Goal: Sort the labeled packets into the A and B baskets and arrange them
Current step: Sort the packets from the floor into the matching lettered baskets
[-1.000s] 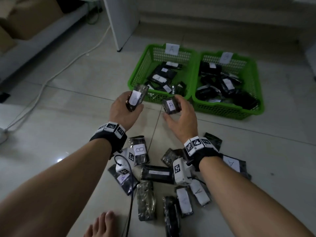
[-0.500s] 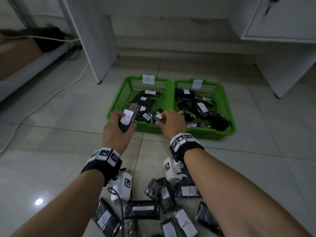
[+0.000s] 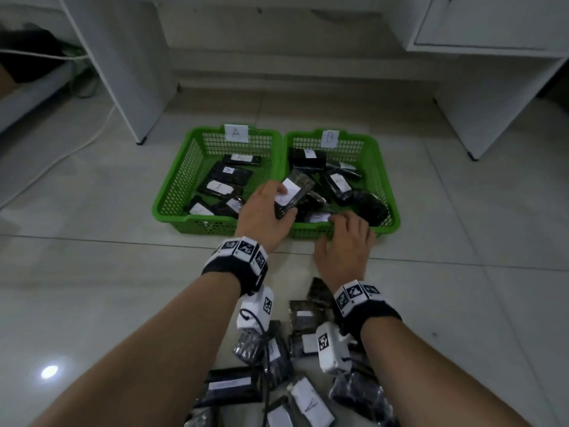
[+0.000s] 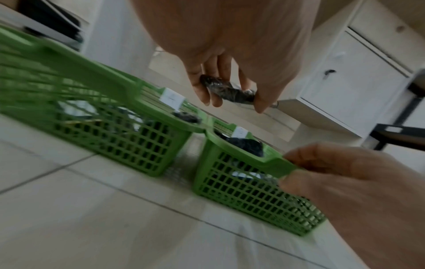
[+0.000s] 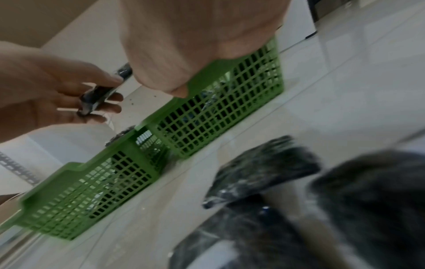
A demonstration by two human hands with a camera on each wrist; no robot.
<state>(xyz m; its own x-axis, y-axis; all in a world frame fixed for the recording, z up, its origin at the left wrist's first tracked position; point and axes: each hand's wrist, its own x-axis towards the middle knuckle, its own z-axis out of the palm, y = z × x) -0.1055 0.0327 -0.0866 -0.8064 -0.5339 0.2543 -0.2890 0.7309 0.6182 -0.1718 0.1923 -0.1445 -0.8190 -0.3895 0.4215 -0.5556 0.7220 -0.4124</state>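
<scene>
Head view shows your left hand [image 3: 264, 211] pinching a packet [image 3: 294, 192] by its near end, above the near rim between basket A [image 3: 172, 198] and basket B [image 3: 388, 192]. I judge the packet light, soft and slippery in its glossy wrap, so hold it across the middle. Your right hand [image 3: 346, 245] has relaxed fingers at B's near rim and holds nothing. Only the left wrist view shows your fingers [image 4: 207, 91] under the packet; only the head view shows its label, too blurred to read.
</scene>
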